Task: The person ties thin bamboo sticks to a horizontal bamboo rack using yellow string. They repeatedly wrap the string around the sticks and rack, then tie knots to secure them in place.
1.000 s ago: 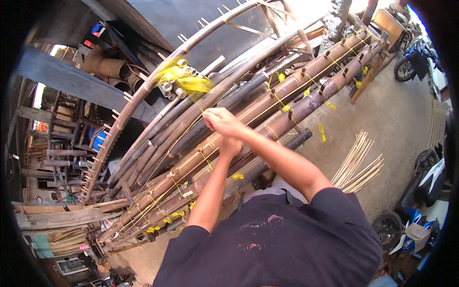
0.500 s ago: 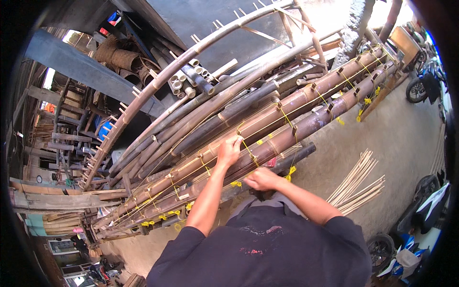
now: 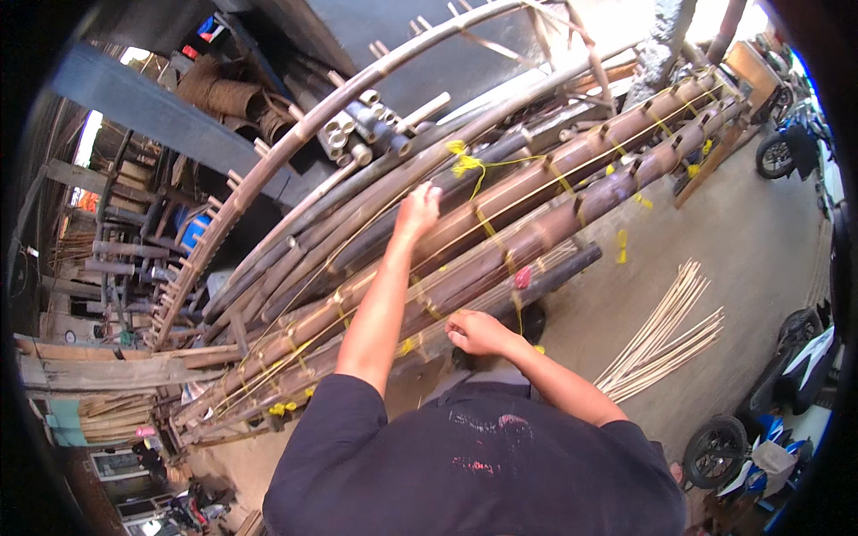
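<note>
The thick brown bamboo poles (image 3: 536,228) lie stacked lengthwise on a rack, bound with yellow string (image 3: 465,165). The left hand (image 3: 418,213) reaches up onto the poles, fingers curled against one just below the string's knot; whether they pinch anything I cannot tell. The right hand (image 3: 475,332) rests lower, at the near edge of the poles, fingers closed together in a loose fist. Beyond the poles, thin pale sticks (image 3: 666,335) lie on the concrete floor (image 3: 760,241), with parked motorbikes (image 3: 786,134) farther off.
</note>
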